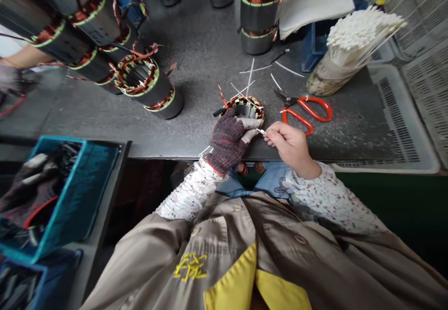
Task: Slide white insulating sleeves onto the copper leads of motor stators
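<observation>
My left hand (229, 137), in a dark knitted glove with pale fingertips, grips a motor stator (249, 109) near the table's front edge. The stator has copper windings and yellow-green insulation around its rim. A black sleeve and a twist of copper wire stick out at its left. Several thin white strips lie across its far side. My bare right hand (289, 144) is closed in a pinch on the small end of a white cable tie (261, 131), right beside the stator's near right rim. Red-handled scissors (306, 109) lie behind my right hand.
A cup (324, 77) packed with white cable ties stands at right, near white crates (402, 123). Stators (150, 86) stand at left, with stacked ones (259, 16) at the back. Blue bins (73, 207) sit lower left. Another person's gloved hand (10, 79) is at far left.
</observation>
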Demonstrator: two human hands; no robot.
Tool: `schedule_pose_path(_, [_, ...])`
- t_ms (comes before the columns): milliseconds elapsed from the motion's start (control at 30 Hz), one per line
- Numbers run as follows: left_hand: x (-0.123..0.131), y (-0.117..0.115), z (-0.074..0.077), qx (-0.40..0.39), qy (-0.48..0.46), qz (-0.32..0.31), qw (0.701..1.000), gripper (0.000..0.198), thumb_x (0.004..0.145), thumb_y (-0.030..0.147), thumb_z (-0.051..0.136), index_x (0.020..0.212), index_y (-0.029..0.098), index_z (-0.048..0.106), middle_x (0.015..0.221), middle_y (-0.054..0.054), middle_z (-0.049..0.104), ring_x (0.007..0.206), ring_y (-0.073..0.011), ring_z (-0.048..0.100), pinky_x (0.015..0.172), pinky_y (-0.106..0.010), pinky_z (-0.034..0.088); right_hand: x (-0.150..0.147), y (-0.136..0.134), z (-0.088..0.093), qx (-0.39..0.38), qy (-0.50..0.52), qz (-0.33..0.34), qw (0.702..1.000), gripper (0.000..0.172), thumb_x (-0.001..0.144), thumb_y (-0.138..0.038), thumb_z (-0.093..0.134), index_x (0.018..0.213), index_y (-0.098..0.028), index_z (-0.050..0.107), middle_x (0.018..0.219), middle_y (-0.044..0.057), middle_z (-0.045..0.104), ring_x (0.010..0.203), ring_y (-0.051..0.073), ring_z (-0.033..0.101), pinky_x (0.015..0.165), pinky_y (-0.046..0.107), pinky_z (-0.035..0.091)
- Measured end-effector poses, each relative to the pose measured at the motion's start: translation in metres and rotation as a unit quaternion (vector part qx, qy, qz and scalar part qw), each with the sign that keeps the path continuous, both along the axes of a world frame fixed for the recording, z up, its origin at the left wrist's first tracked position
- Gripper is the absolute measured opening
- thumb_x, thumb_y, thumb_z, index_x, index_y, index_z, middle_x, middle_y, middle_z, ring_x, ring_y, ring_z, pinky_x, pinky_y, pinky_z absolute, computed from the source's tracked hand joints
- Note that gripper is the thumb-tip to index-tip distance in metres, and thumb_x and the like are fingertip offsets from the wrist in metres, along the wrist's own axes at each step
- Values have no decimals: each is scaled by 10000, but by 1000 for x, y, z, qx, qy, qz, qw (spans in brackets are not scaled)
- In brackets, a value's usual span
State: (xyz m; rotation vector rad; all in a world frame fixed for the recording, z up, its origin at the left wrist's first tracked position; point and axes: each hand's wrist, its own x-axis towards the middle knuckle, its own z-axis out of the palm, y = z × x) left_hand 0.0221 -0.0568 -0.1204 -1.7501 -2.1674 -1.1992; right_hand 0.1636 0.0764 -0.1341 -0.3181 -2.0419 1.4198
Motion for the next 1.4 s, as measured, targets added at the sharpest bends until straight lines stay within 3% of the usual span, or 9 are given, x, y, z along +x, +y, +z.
schedule_pose_path(233, [-5, -1, -3, 5, 37, -38, 999, 226, 1056, 318, 557, 1202, 262, 719, 1064, -31, 796, 1018, -175, 752, 1160, -446, 489, -15, 4, -2, 95, -25, -64, 993, 282, 875, -386, 658, 667, -216, 574, 676, 3, 578, 556, 129, 462, 535, 293, 350])
schedule_pose_path(433, [0, -1, 1, -1, 75, -4, 997, 194, 1023, 310, 573, 1096, 239, 737, 1043, -46, 753, 1037, -219, 695, 943, -421, 571, -4, 3, 21, 165, -61, 19, 984, 366, 932, -347, 561, 598, -209, 507, 610, 7, 516, 576, 139, 484, 561, 316, 332])
schedule_pose_path(633, [1, -2, -6, 56, 63, -1, 996, 183, 1027, 329, 612, 1164, 211, 644, 1201, -77, 711, 1152, -213, 667, 980, -416, 581, 9, 5, 42, -17, 43, 69, 997, 344, 986, -450, 610, 732, -224, 660, 821, 42, 657, 695, 166, 598, 628, 325, 472])
schedule_pose_path(767, [-5, -6, -9, 20, 88, -23, 996, 173, 1036, 388, 587, 1016, 218, 608, 1141, -98, 718, 1122, -239, 680, 1034, -465, 565, 15, 2, 35, -238, 3, 191, 952, 470, 923, -639, 638, 716, -220, 590, 888, 68, 692, 733, 197, 643, 641, 356, 539])
schedule_pose_path(900, [-4, -5, -7, -36, 114, -6, 993, 198, 1058, 402, 548, 962, 235, 596, 991, -49, 739, 995, -215, 725, 1139, -500, 508, 21, 7, 37, -291, -11, 107, 951, 442, 881, -514, 713, 617, -224, 509, 572, -5, 461, 567, 160, 514, 549, 322, 467])
schedule_pose_path(1033, [0, 0, -5, 10, 118, -42, 992, 238, 1031, 414, 600, 884, 228, 582, 875, -30, 742, 882, -195, 727, 1102, -470, 543, -18, 9, 41, -309, 43, 49, 949, 456, 868, -555, 683, 659, -232, 438, 639, -8, 454, 634, 152, 532, 641, 340, 527])
schedule_pose_path(1167, [-3, -1, -7, -11, 117, -35, 992, 349, 1004, 505, 614, 815, 215, 570, 792, -45, 710, 816, -218, 708, 1037, -495, 572, -59, 6, 33, -207, 56, 28, 976, 497, 954, -690, 484, 735, -247, 434, 745, 26, 539, 696, 168, 588, 634, 340, 529])
schedule_pose_path(1267, [-8, -4, -7, -18, 87, -47, 995, 304, 1000, 460, 634, 850, 198, 594, 898, -67, 738, 937, -224, 725, 1031, -478, 570, -42, 29, 23, 15, 41, -48, 998, 421, 950, -608, 541, 745, -244, 485, 984, 90, 653, 736, 178, 594, 626, 356, 502])
schedule_pose_path(1400, [-7, -4, -6, -41, 105, -35, 993, 383, 957, 477, 701, 1149, 149, 651, 1313, -166, 687, 1266, -276, 647, 1105, -491, 522, 3, 92, 1, 346, -217, -116, 906, 157, 770, -282, 712, 876, -190, 644, 956, 134, 683, 737, 225, 580, 678, 397, 464])
